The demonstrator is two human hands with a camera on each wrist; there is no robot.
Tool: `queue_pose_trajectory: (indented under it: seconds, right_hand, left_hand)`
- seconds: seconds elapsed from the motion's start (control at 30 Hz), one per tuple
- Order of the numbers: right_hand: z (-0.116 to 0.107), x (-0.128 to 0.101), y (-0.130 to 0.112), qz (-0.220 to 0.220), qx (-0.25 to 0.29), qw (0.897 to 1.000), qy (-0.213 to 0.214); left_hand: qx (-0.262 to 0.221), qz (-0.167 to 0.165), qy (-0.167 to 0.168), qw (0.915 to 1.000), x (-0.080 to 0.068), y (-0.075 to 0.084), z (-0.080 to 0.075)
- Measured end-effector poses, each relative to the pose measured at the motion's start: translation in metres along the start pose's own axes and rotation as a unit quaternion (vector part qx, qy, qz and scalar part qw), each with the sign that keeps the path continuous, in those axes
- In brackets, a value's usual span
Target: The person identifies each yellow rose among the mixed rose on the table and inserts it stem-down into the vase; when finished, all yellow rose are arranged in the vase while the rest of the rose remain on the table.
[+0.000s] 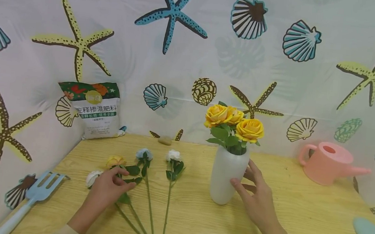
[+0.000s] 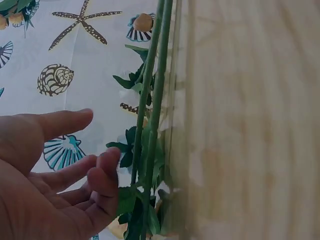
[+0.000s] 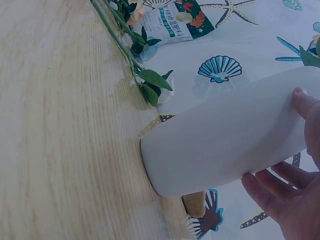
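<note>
A white vase stands on the wooden table with several yellow roses in its mouth. My right hand grips its right side, thumb in front and fingers round the back; the right wrist view shows the same hold on the vase. My left hand, fingers loosely bent and holding nothing, hovers over the flowers lying at the left. These are a yellow rose, a blue flower, a white one and another white one partly hidden by that hand. Their green stems run toward me.
A fertilizer bag leans at the back left, with a small stone to its right. A light blue garden fork lies at the left edge. On the right are a pink watering can and a blue trowel.
</note>
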State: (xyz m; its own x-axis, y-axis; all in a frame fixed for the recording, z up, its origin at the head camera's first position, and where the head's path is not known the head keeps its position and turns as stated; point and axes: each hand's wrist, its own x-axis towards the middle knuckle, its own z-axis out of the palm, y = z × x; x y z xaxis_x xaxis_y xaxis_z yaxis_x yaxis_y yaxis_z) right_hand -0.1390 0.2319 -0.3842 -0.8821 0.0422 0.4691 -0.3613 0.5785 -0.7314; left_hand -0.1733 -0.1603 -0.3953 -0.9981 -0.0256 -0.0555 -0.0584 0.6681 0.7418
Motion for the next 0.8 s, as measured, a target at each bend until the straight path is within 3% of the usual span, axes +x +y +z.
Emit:
queue_pose_trajectory:
  seconds: [0.13, 0.23, 0.8]
  right_hand:
    - [0.0002, -0.0008, -0.0001, 0.004, 0.001, 1.0, -0.001]
    - [0.0001, -0.0008, -0.0002, 0.006, 0.001, 1.0, -0.003]
    - [0.0008, 0.0002, -0.0001, 0.011, -0.005, 1.0, -0.004]
  left_hand:
    - [0.047, -0.021, -0.036, 0.998, -0.0005, -0.0042, -0.0011]
    - [0.056, -0.028, -0.055, 0.9965, -0.0004, -0.0064, 0.0005]
    - [-0.034, -0.019, -0.062, 0.9973, -0.0007, -0.0114, 0.0059]
